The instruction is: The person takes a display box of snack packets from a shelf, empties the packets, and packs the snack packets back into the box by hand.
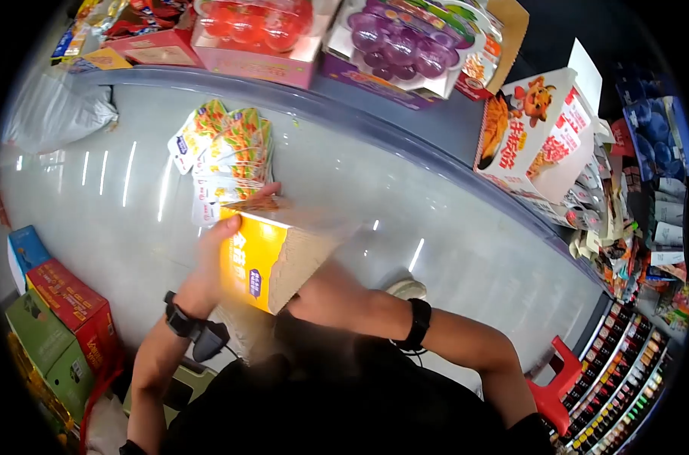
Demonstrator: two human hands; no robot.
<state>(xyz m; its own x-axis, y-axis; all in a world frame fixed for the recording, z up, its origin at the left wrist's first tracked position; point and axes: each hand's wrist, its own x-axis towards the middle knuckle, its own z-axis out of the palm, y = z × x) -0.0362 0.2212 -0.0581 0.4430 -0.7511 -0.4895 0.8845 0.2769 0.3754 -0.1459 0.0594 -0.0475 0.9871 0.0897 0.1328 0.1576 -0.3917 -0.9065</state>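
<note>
A yellow cardboard box (pixel 252 258) with a torn brown edge is held tilted in front of my body. My left hand (pixel 214 254) grips its left side, thumb at the top corner and fingers reaching behind. Against the lower right of the box is my right hand (pixel 325 299), blurred, its fingers hidden behind the cardboard. Several colourful snack packets (pixel 242 152) lie fanned out on the shiny grey floor (pixel 344 182) just beyond the box.
A grey shelf edge (pixel 405 144) curves across the top, carrying a box of purple balls (pixel 401 45), a box of red balls (pixel 257 26) and a white snack box (pixel 538 125). Red and green cartons (pixel 71 311) stand left; a red stool (pixel 557 390) is lower right.
</note>
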